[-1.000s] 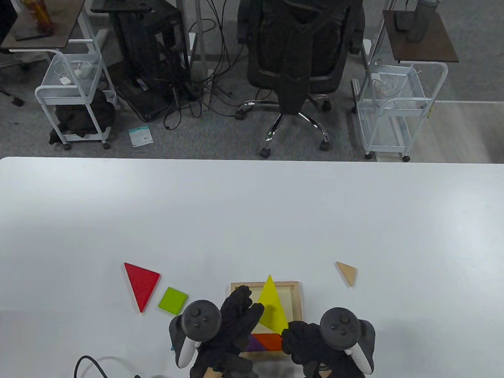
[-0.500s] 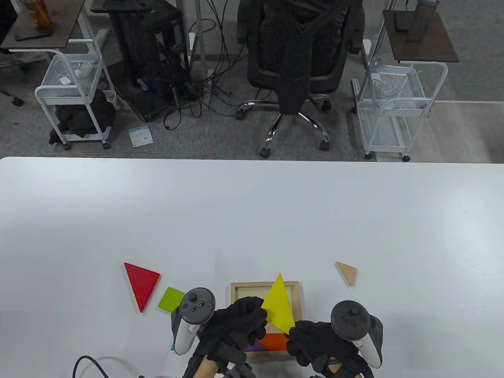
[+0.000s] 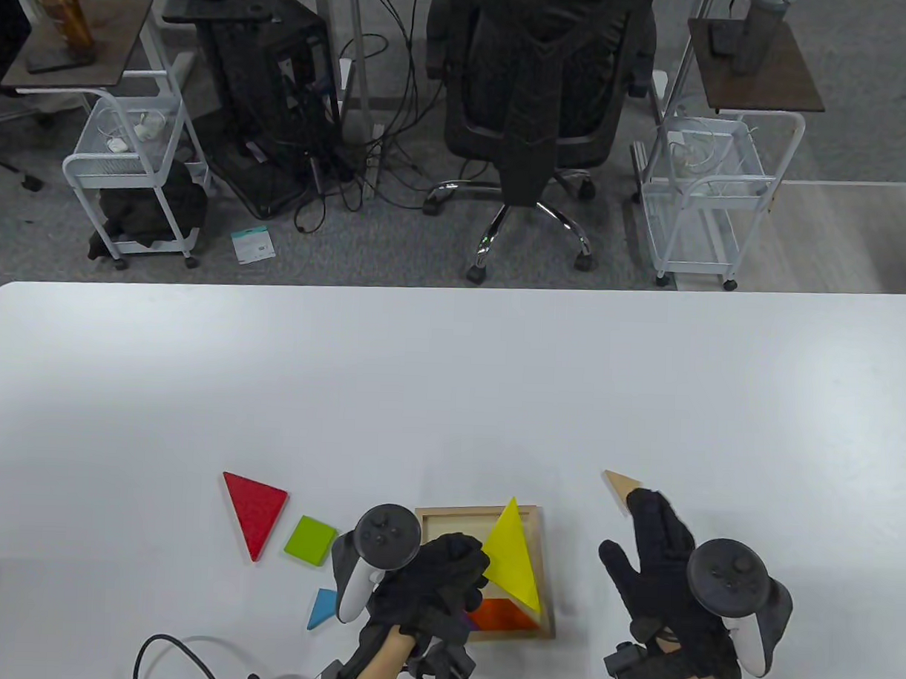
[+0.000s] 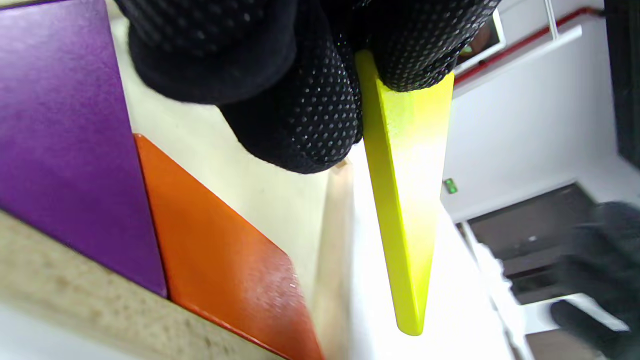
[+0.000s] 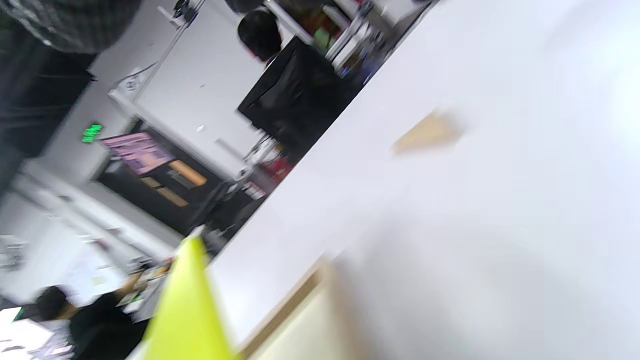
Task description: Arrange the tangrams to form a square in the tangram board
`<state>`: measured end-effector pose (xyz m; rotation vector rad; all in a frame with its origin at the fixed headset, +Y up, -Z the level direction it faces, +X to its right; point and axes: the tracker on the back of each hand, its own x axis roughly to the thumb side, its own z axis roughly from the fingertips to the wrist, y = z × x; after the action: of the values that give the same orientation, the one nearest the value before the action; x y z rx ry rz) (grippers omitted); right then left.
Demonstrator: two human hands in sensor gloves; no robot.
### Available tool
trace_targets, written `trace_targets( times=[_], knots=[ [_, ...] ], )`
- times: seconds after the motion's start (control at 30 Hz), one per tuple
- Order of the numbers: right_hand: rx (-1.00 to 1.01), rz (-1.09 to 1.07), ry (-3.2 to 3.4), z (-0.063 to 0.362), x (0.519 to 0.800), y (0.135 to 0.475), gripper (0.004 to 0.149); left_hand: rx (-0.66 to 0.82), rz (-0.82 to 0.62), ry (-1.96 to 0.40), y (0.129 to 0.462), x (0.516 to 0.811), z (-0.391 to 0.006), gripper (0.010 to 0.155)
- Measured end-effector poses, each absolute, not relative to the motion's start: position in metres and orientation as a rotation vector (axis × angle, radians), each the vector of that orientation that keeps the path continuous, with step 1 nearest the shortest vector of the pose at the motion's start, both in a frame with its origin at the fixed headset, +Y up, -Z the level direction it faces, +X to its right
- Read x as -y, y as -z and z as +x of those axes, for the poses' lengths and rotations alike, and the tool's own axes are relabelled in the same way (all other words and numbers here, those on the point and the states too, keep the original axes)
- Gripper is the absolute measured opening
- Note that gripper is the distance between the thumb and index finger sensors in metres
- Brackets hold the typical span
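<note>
The wooden tangram board (image 3: pixel 428 517) lies near the table's front edge, with an orange piece (image 3: pixel 504 616) and a purple piece (image 4: pixel 55 150) lying in it. My left hand (image 3: pixel 445 569) pinches the big yellow triangle (image 3: pixel 514 553) by its left edge and holds it tilted over the board's right side; in the left wrist view the yellow triangle (image 4: pixel 405 200) stands on edge between my fingers (image 4: pixel 300 120). My right hand (image 3: pixel 657 543) reaches out with fingers spread, its fingertips at the small wooden triangle (image 3: pixel 617 482). Left of the board lie the red triangle (image 3: pixel 255 511), green square (image 3: pixel 310 540) and blue piece (image 3: pixel 323 608).
A black cable (image 3: pixel 182 653) loops at the table's front left. Beyond the far table edge stand a black office chair (image 3: pixel 539 97) and two white wire carts (image 3: pixel 132 172) (image 3: pixel 714 185). The right wrist view is blurred.
My right hand let go of the yellow triangle and moved right and forward to the wooden triangle. The left hand shifted the yellow triangle rightwards, uncovering the blue piece.
</note>
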<state>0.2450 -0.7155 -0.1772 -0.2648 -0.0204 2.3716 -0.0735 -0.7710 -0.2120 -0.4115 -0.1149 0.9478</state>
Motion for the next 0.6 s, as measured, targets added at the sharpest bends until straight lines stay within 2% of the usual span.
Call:
trace_targets(
  times=[0.13, 0.23, 0.37, 0.6],
  knots=[
    [0.023, -0.432, -2.464, 0.259, 0.715, 0.178, 0.088, 0.076, -0.408, -0.793, 0.215, 0.767, -0.06, 0.046],
    [-0.075, -0.519, -2.498, 0.269, 0.724, 0.183, 0.089, 0.049, -0.405, -0.74, 0.215, 0.769, -0.055, 0.047],
    [-0.206, -0.538, -2.473, 0.276, 0.741, 0.191, 0.089, 0.042, -0.421, -0.692, 0.218, 0.77, -0.048, 0.046],
    [-0.199, -0.516, -2.496, 0.272, 0.74, 0.191, 0.09, 0.05, -0.477, -0.584, 0.227, 0.772, -0.035, 0.046]
  ],
)
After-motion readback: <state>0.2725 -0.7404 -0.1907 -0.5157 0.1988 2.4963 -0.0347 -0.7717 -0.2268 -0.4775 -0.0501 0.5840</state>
